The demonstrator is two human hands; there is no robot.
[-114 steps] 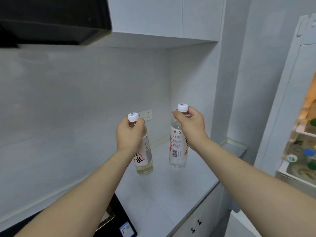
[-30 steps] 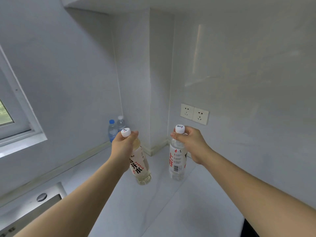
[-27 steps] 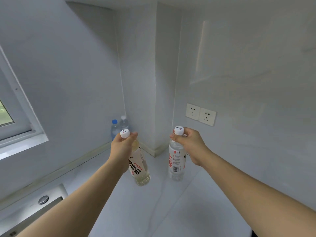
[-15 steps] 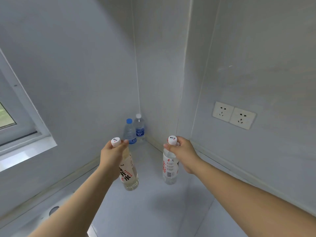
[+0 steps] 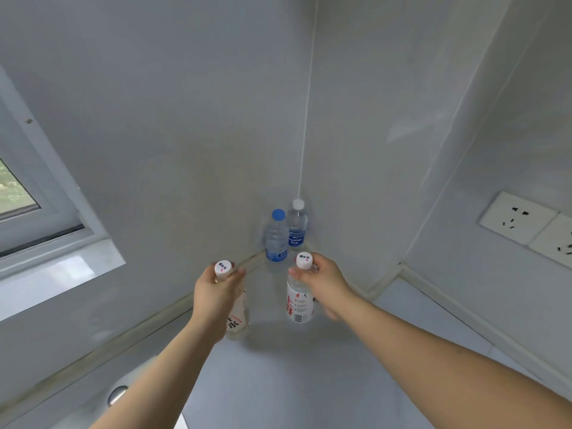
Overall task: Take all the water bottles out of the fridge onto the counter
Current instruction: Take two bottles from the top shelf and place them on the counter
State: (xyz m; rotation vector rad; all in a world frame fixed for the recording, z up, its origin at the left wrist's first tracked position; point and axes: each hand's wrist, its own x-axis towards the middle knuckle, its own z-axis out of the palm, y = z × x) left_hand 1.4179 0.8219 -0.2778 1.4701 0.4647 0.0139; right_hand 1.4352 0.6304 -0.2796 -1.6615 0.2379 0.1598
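Pale grey walls are meeting in a corner over the light counter (image 5: 278, 382), where a blue-capped bottle (image 5: 276, 239) and an Aquafina bottle (image 5: 297, 226) are already standing side by side. The left hand (image 5: 216, 300) is pinching the neck of a yellowish bottle (image 5: 236, 317), tilted, base toward the corner. The right hand (image 5: 325, 284) is pinching a red-labelled bottle (image 5: 298, 301), hanging nearly upright. Both bases are hovering at or just above the counter, short of the standing pair; contact cannot be judged.
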